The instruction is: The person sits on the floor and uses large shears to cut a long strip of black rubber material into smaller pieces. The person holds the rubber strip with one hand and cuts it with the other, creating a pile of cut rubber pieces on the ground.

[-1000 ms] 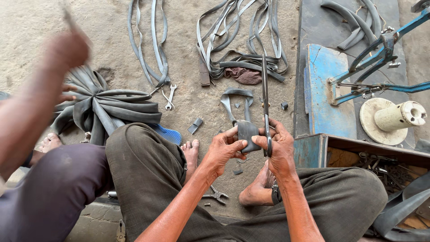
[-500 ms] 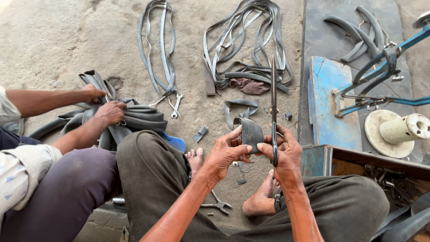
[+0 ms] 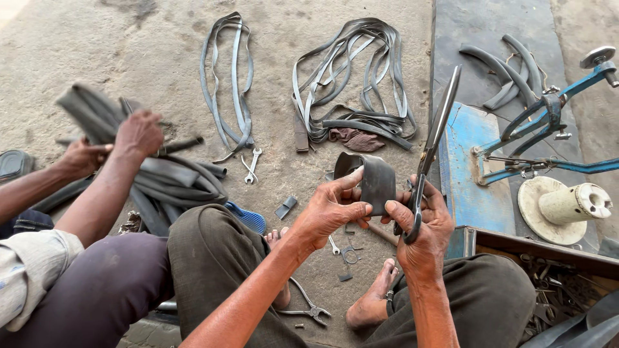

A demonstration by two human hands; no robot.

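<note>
Left hand (image 3: 329,216) grips a curled piece of black rubber inner tube (image 3: 371,180), thumb and fingers closed on its lower edge, held above the lap at centre. Right hand (image 3: 422,225) also pinches the rubber with its thumb while the other fingers wrap the handles of long steel scissors (image 3: 433,143), blades closed, pointing up. On the left, another person's two hands (image 3: 132,132) clutch a bundle of black inner tubes (image 3: 161,183). Small silver spanner (image 3: 251,164) and pliers (image 3: 308,309) lie on the concrete ground (image 3: 77,45).
</note>
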